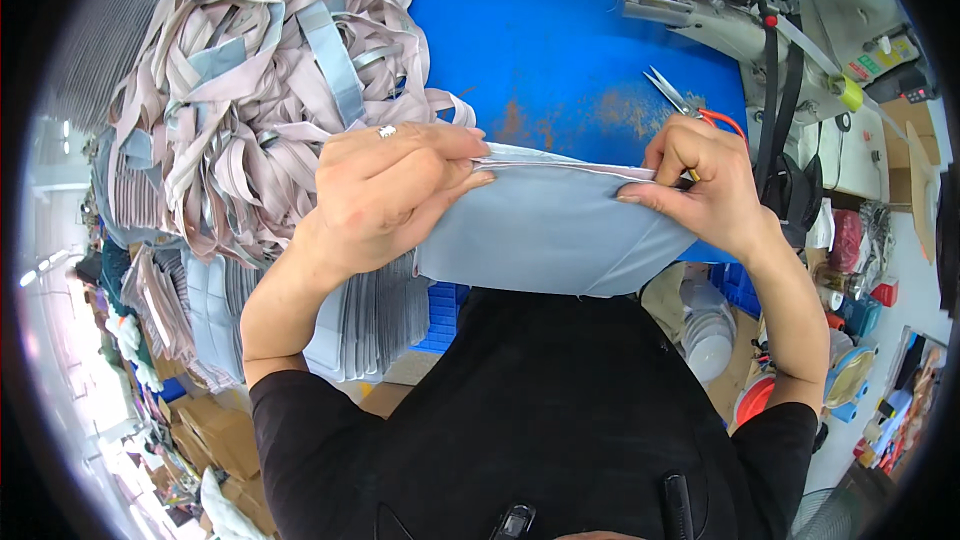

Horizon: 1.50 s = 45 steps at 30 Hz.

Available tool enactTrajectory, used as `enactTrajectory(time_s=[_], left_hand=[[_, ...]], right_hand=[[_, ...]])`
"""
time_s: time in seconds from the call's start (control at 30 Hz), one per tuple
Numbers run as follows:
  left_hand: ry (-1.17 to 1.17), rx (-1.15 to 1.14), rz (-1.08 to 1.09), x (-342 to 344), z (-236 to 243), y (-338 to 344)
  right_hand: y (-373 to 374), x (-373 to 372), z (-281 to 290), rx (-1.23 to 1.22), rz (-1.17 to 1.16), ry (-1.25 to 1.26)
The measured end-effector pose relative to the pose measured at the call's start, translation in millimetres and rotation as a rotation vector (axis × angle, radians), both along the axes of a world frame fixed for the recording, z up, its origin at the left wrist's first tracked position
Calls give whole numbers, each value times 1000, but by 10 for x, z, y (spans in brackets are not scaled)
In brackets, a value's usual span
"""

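Head view: one grey-blue fabric piece (545, 230) is pinched at its upper edge by the left hand (385, 190) and the right hand (712, 180), held between them at the near edge of the blue table (530, 25).

cloth (550, 225): grey-blue | strips (335, 60): dusty pink, pale blue | tabletop (520, 20): bright blue, brown-blotched | scissor handles (724, 118): orange-red

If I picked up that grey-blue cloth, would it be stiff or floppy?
The grey-blue cloth would probably flop, since a slanting crease shows below the right hand. It's probably light, because its edges look thin. Its layers might slip apart, as separate edges show by the left hand.
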<state>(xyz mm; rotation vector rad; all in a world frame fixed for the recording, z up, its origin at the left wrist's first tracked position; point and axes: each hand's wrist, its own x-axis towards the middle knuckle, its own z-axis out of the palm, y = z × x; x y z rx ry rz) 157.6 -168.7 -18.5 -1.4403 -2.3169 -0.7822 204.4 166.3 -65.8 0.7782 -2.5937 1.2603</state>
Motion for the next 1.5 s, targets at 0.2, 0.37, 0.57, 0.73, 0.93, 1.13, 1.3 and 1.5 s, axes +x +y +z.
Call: enactTrajectory(time_s=[0.2,0.37,0.57,0.73,0.93,1.13,1.3,1.5], left_hand=[[-122,65,70,-316,189,289],[-401,37,122,-931,315,642],[-529,-107,-4,-2003,134,1172],[-752,-142,101,-2491,-163,1597],[-513,-207,15,-2862,-380,1712],[-494,-198,15,-2946,-423,1677],[-614,-211,69,-2825,-323,1762],[-561,-217,35,-2966,-278,1877]], right_hand=[[3,-90,85,-157,-84,-206],[68,-315,-60,-375,-104,-280],[-7,-624,-340,-803,-227,-656],[-34,-889,-492,-1037,-364,-718],[11,-1034,-516,-1160,-418,-754],[10,-1087,-527,-1159,-434,-782],[18,-1103,-462,-1186,-443,-798],[26,-1189,-476,-1201,-481,-752]])
